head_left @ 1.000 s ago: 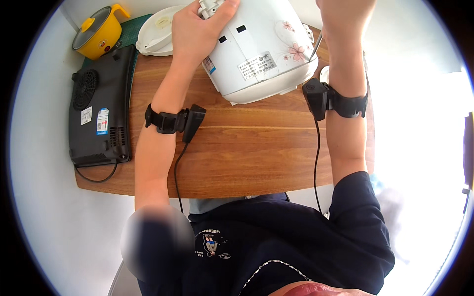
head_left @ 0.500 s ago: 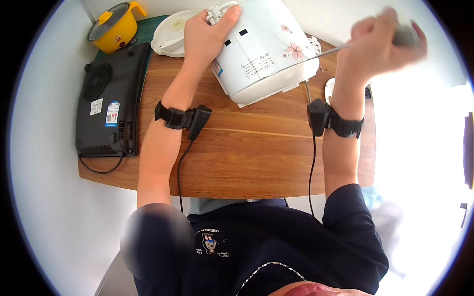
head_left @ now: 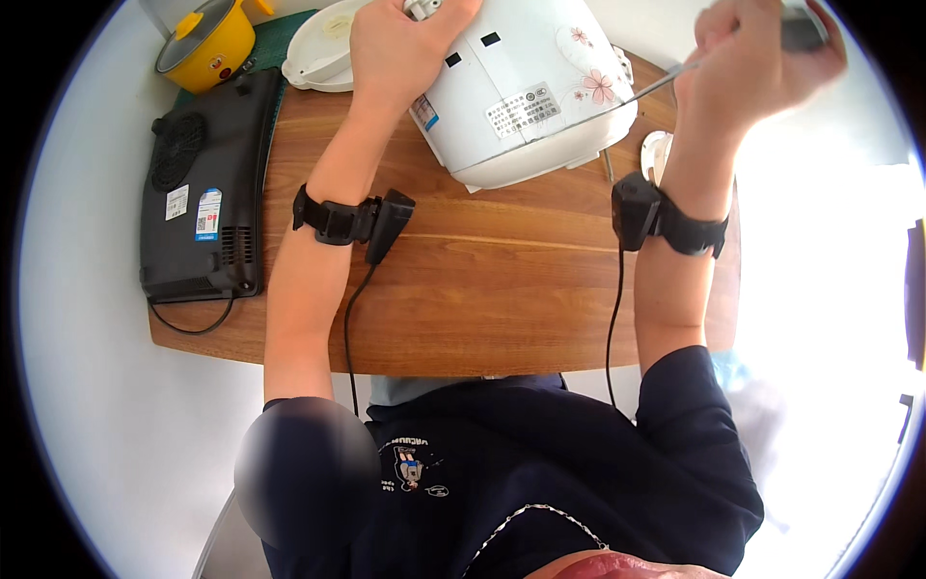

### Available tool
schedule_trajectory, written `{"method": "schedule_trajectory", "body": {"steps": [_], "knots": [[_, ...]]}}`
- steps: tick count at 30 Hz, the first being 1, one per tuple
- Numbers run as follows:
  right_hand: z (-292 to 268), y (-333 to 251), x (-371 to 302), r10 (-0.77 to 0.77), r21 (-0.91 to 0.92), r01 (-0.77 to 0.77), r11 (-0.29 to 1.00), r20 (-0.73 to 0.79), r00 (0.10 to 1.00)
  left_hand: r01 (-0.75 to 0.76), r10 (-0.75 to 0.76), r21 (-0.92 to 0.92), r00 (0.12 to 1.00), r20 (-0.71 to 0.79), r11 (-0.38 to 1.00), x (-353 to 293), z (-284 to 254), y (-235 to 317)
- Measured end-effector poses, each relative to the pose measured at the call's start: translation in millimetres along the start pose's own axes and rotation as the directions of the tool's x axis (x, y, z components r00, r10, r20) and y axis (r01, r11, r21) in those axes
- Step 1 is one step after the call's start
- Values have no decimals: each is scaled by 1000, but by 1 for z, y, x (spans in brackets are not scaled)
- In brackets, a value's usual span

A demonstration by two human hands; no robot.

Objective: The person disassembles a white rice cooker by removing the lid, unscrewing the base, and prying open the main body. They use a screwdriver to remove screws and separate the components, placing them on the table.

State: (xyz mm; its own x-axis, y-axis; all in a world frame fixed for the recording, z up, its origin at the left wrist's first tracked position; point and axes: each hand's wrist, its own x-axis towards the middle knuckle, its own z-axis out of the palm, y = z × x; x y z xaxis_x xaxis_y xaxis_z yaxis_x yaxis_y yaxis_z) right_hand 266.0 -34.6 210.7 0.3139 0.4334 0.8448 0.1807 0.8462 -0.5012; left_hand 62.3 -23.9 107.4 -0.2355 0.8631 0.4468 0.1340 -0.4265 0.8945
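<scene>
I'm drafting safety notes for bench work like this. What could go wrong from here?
The tool in the right grip points at the appliance near a pink flower; a slip might scratch that surface. The left grip is on the appliance's far-left side, so a hard push with the tool could perhaps turn it. The cable from the right wrist hangs past the near edge of the table and might snag.
</scene>
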Motion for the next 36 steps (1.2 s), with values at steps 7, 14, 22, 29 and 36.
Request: {"method": "schedule_trajectory", "body": {"steps": [7,14,22,29,36], "knots": [[18,13,5,155,-54,-146,988,231,961,18,-20,55,999,33,998,-6,4,21],[22,18,3,151,-212,-76,974,365,919,-27,27,8,998,50,1000,-7,7,27],[19,18,-6,90,-247,22,969,430,898,-63,54,96,994,90,993,-9,7,26],[-4,-2,-1,266,-54,-263,963,76,961,-134,126,121,989,73,983,-4,-2,3],[-44,0,-10,152,148,-114,982,-280,948,-81,81,-16,996,40,997,0,-7,-18]]}}
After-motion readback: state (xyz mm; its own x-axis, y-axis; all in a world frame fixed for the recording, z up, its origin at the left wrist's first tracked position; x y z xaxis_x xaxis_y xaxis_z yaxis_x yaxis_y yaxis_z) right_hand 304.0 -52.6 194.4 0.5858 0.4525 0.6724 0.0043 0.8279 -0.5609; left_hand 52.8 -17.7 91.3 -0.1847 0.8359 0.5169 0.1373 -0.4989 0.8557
